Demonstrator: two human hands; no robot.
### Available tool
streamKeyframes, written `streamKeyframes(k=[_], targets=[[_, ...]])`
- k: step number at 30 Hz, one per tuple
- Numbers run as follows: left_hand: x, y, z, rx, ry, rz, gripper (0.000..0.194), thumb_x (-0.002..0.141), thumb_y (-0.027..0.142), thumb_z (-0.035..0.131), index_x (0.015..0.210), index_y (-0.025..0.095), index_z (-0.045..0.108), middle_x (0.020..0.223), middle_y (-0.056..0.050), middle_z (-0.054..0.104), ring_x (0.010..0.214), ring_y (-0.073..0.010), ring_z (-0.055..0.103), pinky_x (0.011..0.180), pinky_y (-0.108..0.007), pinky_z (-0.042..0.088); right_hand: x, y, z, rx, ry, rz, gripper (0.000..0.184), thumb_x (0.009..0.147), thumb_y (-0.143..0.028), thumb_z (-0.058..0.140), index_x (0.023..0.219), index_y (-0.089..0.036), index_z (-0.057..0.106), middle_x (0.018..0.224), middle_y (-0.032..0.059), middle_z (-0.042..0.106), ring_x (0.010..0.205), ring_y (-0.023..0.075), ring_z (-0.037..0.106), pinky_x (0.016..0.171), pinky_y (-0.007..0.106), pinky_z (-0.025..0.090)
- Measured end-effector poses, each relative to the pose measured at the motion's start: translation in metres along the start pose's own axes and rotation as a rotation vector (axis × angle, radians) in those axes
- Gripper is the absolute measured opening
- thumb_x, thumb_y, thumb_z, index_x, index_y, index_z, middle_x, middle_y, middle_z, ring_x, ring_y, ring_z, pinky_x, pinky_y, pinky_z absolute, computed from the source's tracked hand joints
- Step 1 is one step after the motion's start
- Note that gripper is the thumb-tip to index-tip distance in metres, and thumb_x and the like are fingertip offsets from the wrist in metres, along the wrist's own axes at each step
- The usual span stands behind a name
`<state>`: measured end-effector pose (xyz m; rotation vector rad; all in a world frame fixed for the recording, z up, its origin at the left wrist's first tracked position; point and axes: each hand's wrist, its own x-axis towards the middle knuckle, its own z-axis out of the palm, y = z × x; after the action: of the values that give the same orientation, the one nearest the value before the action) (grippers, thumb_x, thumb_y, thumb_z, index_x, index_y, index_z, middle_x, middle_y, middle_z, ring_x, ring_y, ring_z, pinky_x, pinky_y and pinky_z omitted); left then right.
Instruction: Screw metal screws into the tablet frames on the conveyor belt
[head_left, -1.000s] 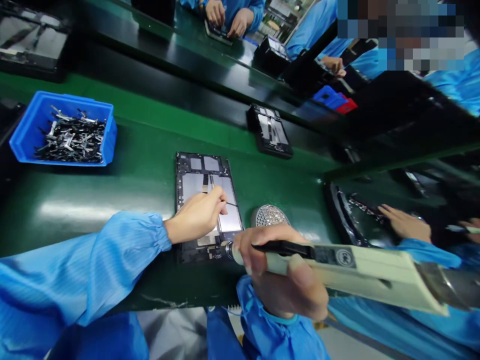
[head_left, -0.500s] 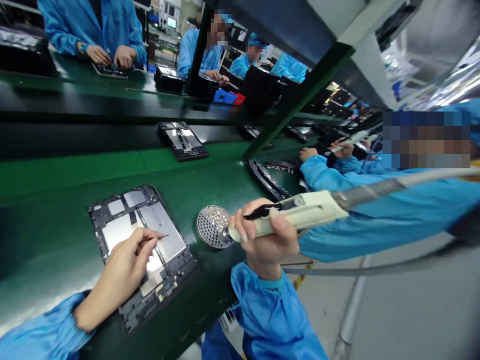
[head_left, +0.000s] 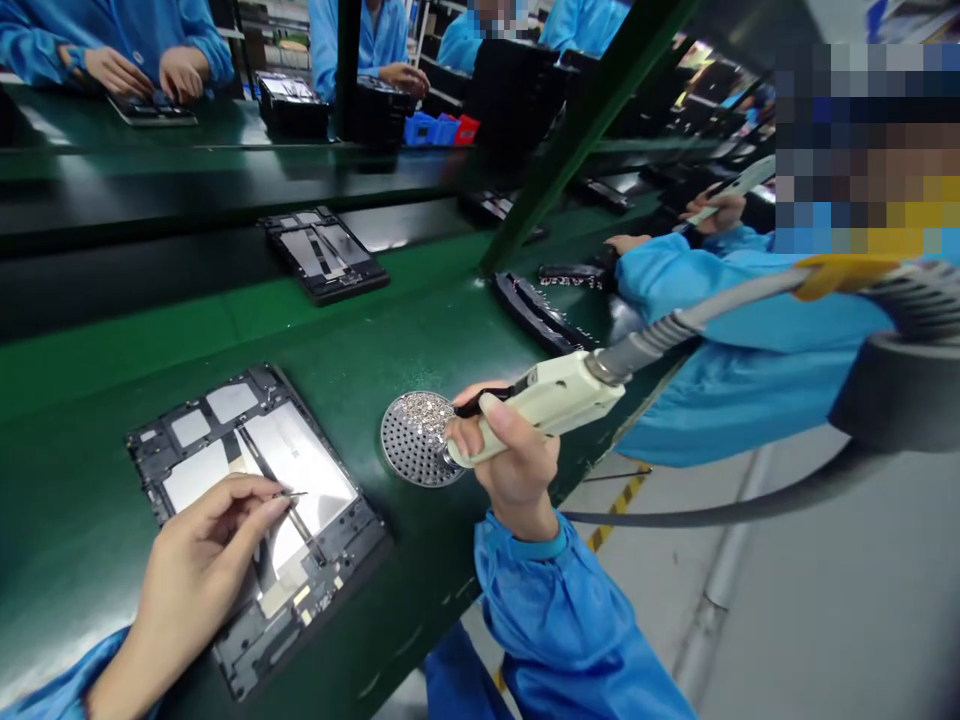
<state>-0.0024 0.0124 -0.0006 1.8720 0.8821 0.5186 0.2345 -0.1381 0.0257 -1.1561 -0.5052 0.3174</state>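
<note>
An open tablet chassis (head_left: pixel 300 470) with silver shields lies on the green belt in front of me. My left hand (head_left: pixel 199 570) rests over its lower part, fingers pinched on a thin dark tool (head_left: pixel 292 494) whose tip points over the silver panel. My right hand (head_left: pixel 510 455) is wrapped round a cream electric screwdriver (head_left: pixel 559 395) with a grey hose. The screwdriver's tip sits at the edge of a round perforated screw dish (head_left: pixel 416 437) holding several small screws.
A second open tablet (head_left: pixel 324 252) lies farther up the belt. A green post (head_left: pixel 577 120) rises at the right. A person in a blue sleeve (head_left: pixel 720 290) works at the right beside a black tray (head_left: pixel 536 310); others work across the line.
The view has swung right and up, so the blue parts bin has left the picture. My right hand has carried the screwdriver tip from near the tablet to the screw dish. My left hand stays on the tablet.
</note>
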Motion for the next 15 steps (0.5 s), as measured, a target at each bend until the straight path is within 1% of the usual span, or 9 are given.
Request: streamKeyframes(k=[4, 8, 11, 13, 15], targets=[[-0.004, -0.004, -0.001, -0.001, 0.020, -0.019, 0.034, 0.086, 0.059, 0.075, 0.085, 0.025, 0.077, 0.079, -0.001, 0.075, 0.055, -0.0154, 0.060, 0.055, -0.025, 0.053, 0.000, 0.003, 0.000, 0.005, 0.002, 0.011, 0.031, 0.075, -0.050, 0.085, 0.074, -0.021, 0.073, 0.039, -0.0084, 0.046, 0.033, 0.0103, 0.042, 0.044, 0.030, 0.050], [-0.003, -0.006, -0.002, -0.016, 0.013, 0.030, 0.032, 0.087, 0.056, 0.074, 0.083, 0.025, 0.077, 0.082, -0.002, 0.076, 0.056, -0.0155, 0.060, 0.056, -0.025, 0.055, 0.000, 0.001, -0.001, -0.002, -0.019, 0.018, 0.033, 0.076, -0.051, 0.084, 0.075, -0.020, 0.073, 0.039, -0.0079, 0.047, 0.033, 0.0106, 0.043, 0.042, 0.029, 0.049], [0.000, 0.000, -0.001, -0.032, 0.011, 0.042, 0.027, 0.087, 0.051, 0.074, 0.081, 0.024, 0.077, 0.081, -0.002, 0.075, 0.055, -0.0143, 0.058, 0.055, -0.024, 0.054, 0.000, 0.000, -0.001, -0.014, -0.029, 0.015, 0.035, 0.076, -0.053, 0.084, 0.075, -0.020, 0.072, 0.039, -0.0077, 0.047, 0.033, 0.0115, 0.044, 0.041, 0.030, 0.047], [0.000, 0.005, 0.000, -0.041, 0.004, 0.031, 0.025, 0.087, 0.048, 0.073, 0.080, 0.024, 0.076, 0.079, -0.002, 0.074, 0.055, -0.0144, 0.058, 0.056, -0.025, 0.054, 0.000, 0.002, -0.001, -0.010, -0.021, 0.014, 0.036, 0.075, -0.054, 0.085, 0.075, -0.021, 0.071, 0.040, -0.0076, 0.047, 0.033, 0.0117, 0.044, 0.040, 0.030, 0.046], [0.001, 0.010, 0.000, -0.061, 0.012, 0.011, 0.025, 0.085, 0.047, 0.074, 0.080, 0.022, 0.076, 0.079, -0.003, 0.074, 0.054, -0.0139, 0.058, 0.055, -0.025, 0.053, 0.001, 0.004, -0.001, -0.001, -0.010, 0.014, 0.037, 0.075, -0.055, 0.085, 0.074, -0.021, 0.071, 0.040, -0.0079, 0.047, 0.033, 0.0113, 0.045, 0.041, 0.030, 0.047]])
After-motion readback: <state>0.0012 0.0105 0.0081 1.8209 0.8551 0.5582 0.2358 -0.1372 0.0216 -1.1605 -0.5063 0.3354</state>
